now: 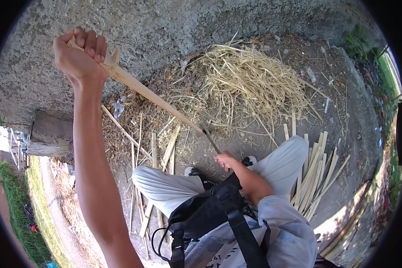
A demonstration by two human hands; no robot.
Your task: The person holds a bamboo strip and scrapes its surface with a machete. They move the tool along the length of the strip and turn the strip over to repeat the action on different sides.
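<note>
Gripping a dark tool (pixel 212 142), right hand (pixel 225 160) hides its end.

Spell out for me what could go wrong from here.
The dark thin piece at the lower end of the long pale stick runs right up to the right grip; if its edge is sharp, a slip might cut the fingers.

The left grip holds the stick's far end on an outstretched arm, so the stick could twist or swing.

Loose pale strips lie by the right knee and may trip the person on standing.
</note>
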